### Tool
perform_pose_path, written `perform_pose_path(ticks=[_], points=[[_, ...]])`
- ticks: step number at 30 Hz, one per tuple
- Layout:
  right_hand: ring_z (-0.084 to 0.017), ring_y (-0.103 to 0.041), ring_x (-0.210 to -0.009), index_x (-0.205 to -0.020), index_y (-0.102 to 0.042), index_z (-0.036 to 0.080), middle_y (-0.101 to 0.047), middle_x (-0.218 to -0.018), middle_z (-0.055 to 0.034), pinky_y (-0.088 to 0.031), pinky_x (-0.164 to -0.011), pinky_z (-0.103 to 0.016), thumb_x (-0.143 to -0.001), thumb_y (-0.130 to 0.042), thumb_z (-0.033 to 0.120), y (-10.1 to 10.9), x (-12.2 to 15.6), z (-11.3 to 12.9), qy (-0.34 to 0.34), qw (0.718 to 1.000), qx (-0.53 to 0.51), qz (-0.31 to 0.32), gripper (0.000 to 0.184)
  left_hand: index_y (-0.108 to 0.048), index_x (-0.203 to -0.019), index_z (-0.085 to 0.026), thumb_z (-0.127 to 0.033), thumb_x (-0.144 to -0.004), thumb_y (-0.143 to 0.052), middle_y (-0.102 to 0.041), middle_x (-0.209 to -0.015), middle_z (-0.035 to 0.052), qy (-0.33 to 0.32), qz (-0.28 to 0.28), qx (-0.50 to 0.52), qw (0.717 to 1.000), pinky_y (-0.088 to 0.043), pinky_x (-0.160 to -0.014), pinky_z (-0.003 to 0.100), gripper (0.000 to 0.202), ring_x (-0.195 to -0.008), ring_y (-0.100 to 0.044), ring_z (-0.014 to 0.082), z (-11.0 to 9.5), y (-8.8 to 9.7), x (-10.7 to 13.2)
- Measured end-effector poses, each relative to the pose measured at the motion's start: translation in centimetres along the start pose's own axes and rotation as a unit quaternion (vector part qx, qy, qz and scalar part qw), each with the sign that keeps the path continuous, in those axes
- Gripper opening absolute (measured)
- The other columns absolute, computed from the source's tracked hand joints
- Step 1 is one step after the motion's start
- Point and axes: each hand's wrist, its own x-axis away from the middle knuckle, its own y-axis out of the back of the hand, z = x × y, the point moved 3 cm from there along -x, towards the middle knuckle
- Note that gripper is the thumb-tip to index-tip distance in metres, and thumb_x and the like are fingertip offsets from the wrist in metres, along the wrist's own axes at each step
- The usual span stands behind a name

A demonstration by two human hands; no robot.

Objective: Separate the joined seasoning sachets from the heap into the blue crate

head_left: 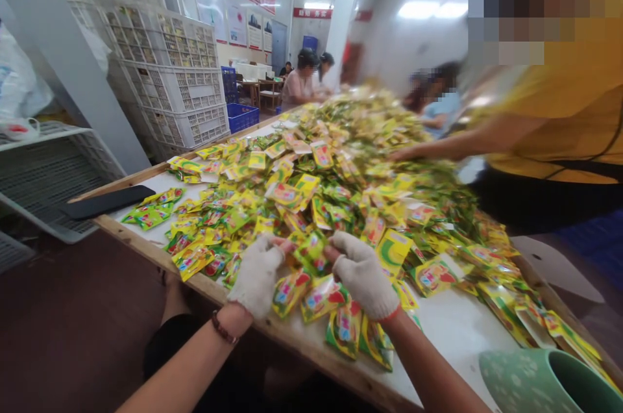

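Both my hands wear white fingerless knit gloves. My left hand [256, 273] and my right hand [364, 273] pinch the two sides of one small yellow-green packet [311, 249] at the near edge of the table. A huge heap of similar small yellow, green and red packets [350, 166] covers the white tabletop [452, 325] beyond them. More packets lie right under my hands, some hanging over the wooden edge [311, 348].
A person in a yellow shirt [559, 114] reaches an arm into the heap from the right. Other people sit at the far end. A black phone [107, 200] lies at the table's left corner. White crates [170, 82] stack at left. A green container [545, 384] stands at the lower right.
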Motion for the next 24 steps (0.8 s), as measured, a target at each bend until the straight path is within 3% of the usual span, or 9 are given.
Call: perform_pose_path(ticks=[4,7,10,12,15,17,18,22,24], points=[[-0.009,-0.036,-0.05,-0.061,-0.041,0.021,-0.04,-0.053,0.0056,-0.028,-0.047,-0.021,-0.081,-0.048,0.028,-0.5,0.3,0.1,0.051,0.995,0.082,-0.01,0.023,-0.054,-0.075,-0.018,-0.035,-0.055,-0.082,-0.06,-0.063,-0.0047,0.025,0.027,0.066,0.997,-0.051,-0.052,0.023,0.039,-0.057,-0.059,0.0109,0.7,-1.3,1.4],[-0.01,-0.038,-0.053,-0.062,-0.045,0.02,-0.04,-0.055,0.0052,-0.03,-0.049,-0.022,-0.082,-0.048,0.029,-0.4,0.3,-0.1,0.058,0.994,0.086,-0.022,0.022,-0.053,-0.079,-0.019,-0.032,-0.058,-0.082,-0.06,-0.066,-0.0059,-0.001,0.023,0.052,0.998,-0.049,-0.052,0.02,0.038,-0.057,-0.058,0.0088,1.2,-1.5,1.7],[-0.011,-0.044,-0.057,-0.08,-0.055,0.019,-0.049,-0.063,0.004,-0.037,-0.052,-0.022,-0.079,-0.054,0.033,0.0,0.2,-0.1,0.052,0.995,0.035,-0.084,0.015,-0.052,-0.081,-0.019,-0.03,-0.063,-0.079,-0.06,-0.067,-0.0062,-0.048,0.023,0.019,0.998,-0.045,-0.052,0.019,0.034,-0.055,-0.055,0.0073,1.4,-2.1,1.3],[-0.011,-0.048,-0.057,-0.096,-0.055,0.018,-0.054,-0.068,0.0032,-0.04,-0.05,-0.022,-0.075,-0.06,0.038,0.4,0.0,0.0,0.027,0.995,-0.028,-0.09,0.029,-0.053,-0.08,-0.019,-0.031,-0.067,-0.075,-0.061,-0.07,-0.0048,-0.084,0.048,-0.007,0.995,-0.045,-0.056,0.02,0.029,-0.059,-0.056,0.0081,1.1,-3.0,0.7],[-0.011,-0.052,-0.053,-0.092,-0.054,0.018,-0.057,-0.067,0.003,-0.043,-0.046,-0.021,-0.072,-0.065,0.042,1.8,-0.4,0.0,-0.02,0.991,-0.113,-0.076,0.033,-0.056,-0.079,-0.018,-0.033,-0.075,-0.066,-0.06,-0.075,-0.0023,-0.173,0.094,-0.135,0.971,-0.046,-0.064,0.023,0.018,-0.068,-0.057,0.0107,0.1,-4.8,-0.3],[-0.01,-0.052,-0.052,-0.089,-0.054,0.018,-0.059,-0.068,0.0025,-0.045,-0.047,-0.022,-0.072,-0.066,0.042,3.6,-0.7,0.0,-0.021,0.983,-0.132,-0.126,0.031,-0.058,-0.08,-0.018,-0.032,-0.082,-0.057,-0.06,-0.078,-0.0006,-0.249,0.105,-0.287,0.919,-0.046,-0.069,0.026,0.014,-0.073,-0.057,0.0128,-0.3,-5.7,-1.0],[-0.01,-0.052,-0.051,-0.09,-0.055,0.018,-0.061,-0.07,0.002,-0.046,-0.047,-0.022,-0.072,-0.066,0.042,4.6,-0.7,-0.1,-0.016,0.979,-0.13,-0.157,0.032,-0.059,-0.082,-0.019,-0.031,-0.082,-0.056,-0.061,-0.081,0.0006,-0.28,0.115,-0.372,0.878,-0.046,-0.073,0.028,0.012,-0.077,-0.057,0.0145,-0.3,-6.2,-1.4],[-0.01,-0.051,-0.052,-0.099,-0.058,0.017,-0.064,-0.073,-0.0001,-0.042,-0.045,-0.021,-0.071,-0.069,0.042,7.5,-0.8,-1.1,-0.014,0.964,-0.129,-0.234,0.039,-0.061,-0.091,-0.02,-0.025,-0.074,-0.063,-0.063,-0.095,0.007,-0.338,0.217,-0.655,0.641,-0.044,-0.088,0.039,0.018,-0.097,-0.058,0.0248,1.7,-7.5,-2.7],[-0.01,-0.05,-0.05,-0.101,-0.058,0.017,-0.063,-0.069,0.0007,-0.04,-0.044,-0.022,-0.071,-0.07,0.043,8.0,-0.8,-1.6,-0.026,0.963,-0.131,-0.234,0.042,-0.061,-0.095,-0.02,-0.024,-0.075,-0.06,-0.063,-0.095,0.0097,-0.344,0.248,-0.71,0.562,-0.044,-0.088,0.044,0.02,-0.098,-0.058,0.0281,2.6,-7.8,-3.1]])
